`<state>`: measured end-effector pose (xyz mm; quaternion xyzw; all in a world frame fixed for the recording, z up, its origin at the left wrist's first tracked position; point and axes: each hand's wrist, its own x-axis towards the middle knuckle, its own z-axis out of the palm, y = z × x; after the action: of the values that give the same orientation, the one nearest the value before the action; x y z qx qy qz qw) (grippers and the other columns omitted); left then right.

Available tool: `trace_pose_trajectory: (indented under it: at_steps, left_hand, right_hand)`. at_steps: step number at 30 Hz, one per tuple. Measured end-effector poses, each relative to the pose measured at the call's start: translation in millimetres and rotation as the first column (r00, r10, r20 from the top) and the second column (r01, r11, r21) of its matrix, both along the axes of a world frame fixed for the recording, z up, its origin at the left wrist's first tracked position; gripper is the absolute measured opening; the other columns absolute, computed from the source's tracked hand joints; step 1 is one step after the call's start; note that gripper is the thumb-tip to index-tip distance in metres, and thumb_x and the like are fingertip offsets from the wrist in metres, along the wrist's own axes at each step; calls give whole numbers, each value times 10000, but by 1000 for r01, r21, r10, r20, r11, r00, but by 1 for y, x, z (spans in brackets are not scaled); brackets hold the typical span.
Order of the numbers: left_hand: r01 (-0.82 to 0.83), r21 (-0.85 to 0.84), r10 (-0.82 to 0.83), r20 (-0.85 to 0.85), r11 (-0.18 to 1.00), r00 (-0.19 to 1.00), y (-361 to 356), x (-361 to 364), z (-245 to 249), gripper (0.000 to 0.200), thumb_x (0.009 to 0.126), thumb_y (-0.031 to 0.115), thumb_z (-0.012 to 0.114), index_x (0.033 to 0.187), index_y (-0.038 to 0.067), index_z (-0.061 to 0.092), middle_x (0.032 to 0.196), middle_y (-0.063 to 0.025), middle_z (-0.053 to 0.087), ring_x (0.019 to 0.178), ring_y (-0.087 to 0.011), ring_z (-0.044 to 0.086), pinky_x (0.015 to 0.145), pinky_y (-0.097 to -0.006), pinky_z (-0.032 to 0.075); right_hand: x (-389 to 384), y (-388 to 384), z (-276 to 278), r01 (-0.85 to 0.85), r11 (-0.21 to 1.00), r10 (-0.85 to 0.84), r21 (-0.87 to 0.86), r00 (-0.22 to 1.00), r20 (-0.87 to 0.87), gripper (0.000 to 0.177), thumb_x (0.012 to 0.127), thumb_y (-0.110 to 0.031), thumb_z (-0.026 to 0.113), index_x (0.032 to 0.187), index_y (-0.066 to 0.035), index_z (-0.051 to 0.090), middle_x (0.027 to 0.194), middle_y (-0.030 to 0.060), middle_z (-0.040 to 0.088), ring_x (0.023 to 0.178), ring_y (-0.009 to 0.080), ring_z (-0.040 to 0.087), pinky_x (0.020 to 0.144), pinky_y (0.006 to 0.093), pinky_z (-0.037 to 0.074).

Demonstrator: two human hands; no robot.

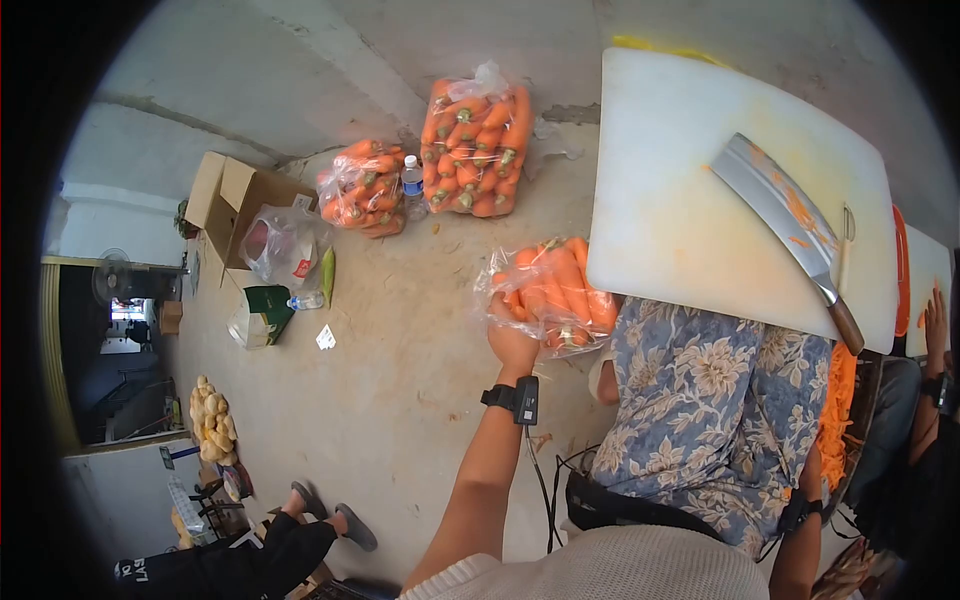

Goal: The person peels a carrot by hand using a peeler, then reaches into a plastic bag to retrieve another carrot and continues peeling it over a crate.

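Note:
My left hand [512, 345] reaches to a clear plastic bag of carrots [560, 290] on the floor beside my knee. Its fingers are curled at the bag's near side, partly covered by plastic. Low by my right thigh, my right hand [808, 482] is mostly hidden, and its fingers cannot be made out. Near it lies a heap of shredded carrot [836, 420]. Over my lap rests a white cutting board [660, 200]. On the board are a broad cleaver [775, 200] with carrot bits on its blade and a thin peeler-like tool [848, 235].
Two more bags of carrots [475, 150] [365, 190] stand by the wall with a water bottle [412, 180] between them. A cardboard box [235, 200] and potatoes [212, 418] are farther left. Another person's hand [936, 320] is at a second board [925, 275]; someone's feet [340, 520] show below.

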<state>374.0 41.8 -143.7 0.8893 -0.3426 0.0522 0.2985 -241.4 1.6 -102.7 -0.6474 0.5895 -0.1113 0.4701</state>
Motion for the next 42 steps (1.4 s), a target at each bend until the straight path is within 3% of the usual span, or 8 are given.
trace_pose_trajectory:
  at_steps: [7,9,10,15,22,31,37,42]
  left_hand:
    - [123,370,-47,-209,921,977,27,-46,21,351,765,279,572,1015,43,500,875,-181,594,770,-369,569,650,-443,454]
    - [152,377,-65,-233,914,970,32,-48,18,354,773,290,559,1034,59,503,825,-182,600,748,-367,575,635,-446,454]
    - [185,393,-81,-266,901,961,34,-49,17,357,780,302,546,1053,75,506,775,-183,606,726,-366,580,619,-448,455]
    - [218,422,-118,-251,880,961,58,-60,23,368,758,288,577,1065,85,558,804,-175,614,731,-342,588,628,-416,458]
    - [125,48,-95,-403,991,910,95,-72,54,261,682,148,672,923,58,627,858,-155,622,717,-300,602,625,-337,466]
    - [47,-416,-191,-312,908,931,106,-91,162,244,785,122,621,978,-9,548,941,-98,593,831,-176,583,748,-268,457]
    - [106,-760,-570,-380,641,728,91,-104,248,287,854,219,544,1003,-13,467,937,-136,573,855,-226,591,770,-311,479]
    - [160,-809,-825,-557,566,102,31,-166,259,312,848,264,543,998,-3,479,895,-115,575,856,-247,601,748,-337,501]
  right_hand:
    - [0,-2,-12,-148,968,153,-202,988,10,433,801,55,401,1231,5,398,1172,118,497,1044,212,477,887,280,358]
    - [16,-3,-13,312,867,-481,389,729,488,359,833,-91,445,1181,-5,458,1119,104,536,1000,204,514,857,307,405]
    - [48,-10,18,493,596,-774,634,564,289,323,836,-227,469,1078,-24,537,1017,81,590,911,197,558,801,325,445]
    - [32,-7,-16,429,526,-829,735,451,330,215,816,-219,497,905,-42,579,813,39,620,717,173,576,689,287,464]
    - [-29,-5,-91,289,495,-831,819,433,350,198,819,-203,455,864,-74,599,786,28,627,702,187,575,688,286,465]
    - [22,5,-4,582,553,-831,597,441,339,140,810,-213,528,697,-130,523,572,-37,505,472,48,475,421,161,374]
    - [17,-10,5,785,528,-820,324,373,435,156,776,-171,601,761,-112,457,528,-15,455,348,87,403,319,239,335]
    - [52,-12,96,737,672,-650,75,538,536,211,766,-198,645,786,-111,453,560,-21,456,403,67,416,361,214,339]
